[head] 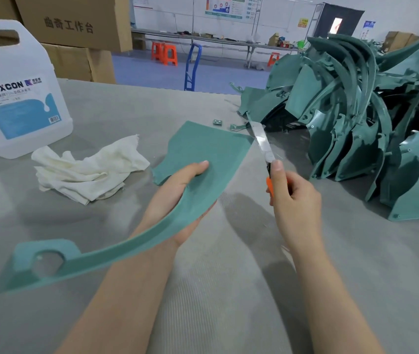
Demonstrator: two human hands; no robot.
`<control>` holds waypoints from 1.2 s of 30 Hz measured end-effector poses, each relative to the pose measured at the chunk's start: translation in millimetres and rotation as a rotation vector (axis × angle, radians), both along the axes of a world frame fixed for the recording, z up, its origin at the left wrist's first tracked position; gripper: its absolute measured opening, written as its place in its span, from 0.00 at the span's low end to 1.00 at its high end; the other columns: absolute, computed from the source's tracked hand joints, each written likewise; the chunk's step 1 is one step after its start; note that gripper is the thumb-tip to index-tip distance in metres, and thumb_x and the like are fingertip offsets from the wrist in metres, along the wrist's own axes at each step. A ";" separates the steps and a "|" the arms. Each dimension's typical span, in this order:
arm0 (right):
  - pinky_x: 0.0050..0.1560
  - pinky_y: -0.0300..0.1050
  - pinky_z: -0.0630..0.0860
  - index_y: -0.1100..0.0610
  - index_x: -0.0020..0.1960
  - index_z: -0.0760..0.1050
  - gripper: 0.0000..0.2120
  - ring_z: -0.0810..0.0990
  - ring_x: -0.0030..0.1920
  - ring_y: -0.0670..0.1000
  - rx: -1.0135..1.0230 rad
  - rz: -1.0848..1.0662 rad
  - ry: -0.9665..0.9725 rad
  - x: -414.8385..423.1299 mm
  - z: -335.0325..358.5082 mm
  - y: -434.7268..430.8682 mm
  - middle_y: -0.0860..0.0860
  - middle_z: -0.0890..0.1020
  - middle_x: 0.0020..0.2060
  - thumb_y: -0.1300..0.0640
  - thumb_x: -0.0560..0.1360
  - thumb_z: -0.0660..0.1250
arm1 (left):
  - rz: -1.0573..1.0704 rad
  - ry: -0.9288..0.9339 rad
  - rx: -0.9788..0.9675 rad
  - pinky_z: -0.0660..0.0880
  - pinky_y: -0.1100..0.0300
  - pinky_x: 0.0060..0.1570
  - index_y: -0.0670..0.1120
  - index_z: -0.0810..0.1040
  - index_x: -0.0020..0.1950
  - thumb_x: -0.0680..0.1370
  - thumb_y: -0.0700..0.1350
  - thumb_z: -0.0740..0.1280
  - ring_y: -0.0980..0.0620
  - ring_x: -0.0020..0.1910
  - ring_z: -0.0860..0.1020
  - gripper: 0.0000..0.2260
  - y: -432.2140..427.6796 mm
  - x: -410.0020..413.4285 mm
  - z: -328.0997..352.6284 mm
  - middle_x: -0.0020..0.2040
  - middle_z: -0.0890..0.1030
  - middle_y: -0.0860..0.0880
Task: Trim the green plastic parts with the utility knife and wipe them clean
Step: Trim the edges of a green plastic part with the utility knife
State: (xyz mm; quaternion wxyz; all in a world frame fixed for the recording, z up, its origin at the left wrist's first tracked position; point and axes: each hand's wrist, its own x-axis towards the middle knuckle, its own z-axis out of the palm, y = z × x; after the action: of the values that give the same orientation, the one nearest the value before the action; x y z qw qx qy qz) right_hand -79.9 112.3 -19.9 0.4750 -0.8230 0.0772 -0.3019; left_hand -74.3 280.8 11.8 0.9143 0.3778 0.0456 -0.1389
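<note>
One part [203,159] in work: held above table [228,277] by left hand [170,195], thumb on top, fingers curled beneath. Knife [264,146] gripped in right hand [295,200], blade extended, laid against part's far right corner. Trimming seemingly under way. Wiping apparently not yet started: rag [88,169] crumpled on table left of part, beside jug [16,98]. Large pile [356,111] of parts at right, trimmed or untrimmed impossible to tell

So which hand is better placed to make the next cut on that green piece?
The right hand: it grips the utility knife, blade out, beside the far right edge of the green part. The left hand is busy holding that part up.
</note>
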 end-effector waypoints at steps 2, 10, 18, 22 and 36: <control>0.34 0.51 0.68 0.64 0.36 0.70 0.37 0.72 0.34 0.59 -0.022 -0.017 -0.009 0.6 -2.0 0.1 0.58 0.76 0.31 0.28 0.70 0.51 | -0.008 -0.002 -0.008 0.75 0.67 0.28 0.47 0.79 0.39 0.75 0.39 0.67 0.56 0.29 0.80 0.06 -0.8 0.5 -0.9 0.35 0.82 0.52; 0.33 0.48 0.62 0.58 0.31 0.64 0.32 0.70 0.35 0.57 -0.010 -0.048 -0.049 2.2 -5.4 2.2 0.60 0.76 0.32 0.28 0.70 0.52 | -0.042 -0.001 -0.003 0.76 0.67 0.29 0.46 0.79 0.40 0.75 0.39 0.67 0.56 0.29 0.80 0.05 -1.1 -0.4 -0.8 0.34 0.82 0.51; 0.34 0.52 0.66 0.64 0.35 0.67 0.36 0.68 0.33 0.57 -0.043 -0.078 -0.073 3.7 -6.7 1.3 0.61 0.75 0.32 0.29 0.71 0.52 | -0.065 0.046 -0.020 0.77 0.67 0.29 0.46 0.79 0.36 0.74 0.38 0.67 0.55 0.28 0.79 0.07 0.1 0.6 0.1 0.34 0.82 0.50; 0.33 0.52 0.65 0.65 0.36 0.66 0.36 0.68 0.35 0.60 -0.037 -0.059 -0.077 3.4 -6.7 1.5 0.62 0.74 0.33 0.29 0.71 0.53 | -0.077 0.061 -0.020 0.77 0.67 0.29 0.46 0.81 0.32 0.72 0.38 0.68 0.55 0.27 0.79 0.10 0.8 0.4 0.7 0.33 0.82 0.50; 0.33 0.48 0.64 0.63 0.34 0.67 0.35 0.68 0.33 0.57 -0.047 -0.010 -0.069 3.4 -8.3 5.6 0.61 0.74 0.31 0.29 0.70 0.53 | -0.070 0.085 -0.023 0.76 0.67 0.29 0.45 0.78 0.38 0.73 0.38 0.67 0.55 0.26 0.78 0.05 2.2 0.6 1.0 0.32 0.81 0.50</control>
State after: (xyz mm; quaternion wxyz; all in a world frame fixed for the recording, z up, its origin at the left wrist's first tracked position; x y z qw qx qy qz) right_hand -76.5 117.9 -28.3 0.4565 -0.8225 0.0578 -0.3344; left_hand -73.7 283.0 12.8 0.9104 0.3625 0.0695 -0.1871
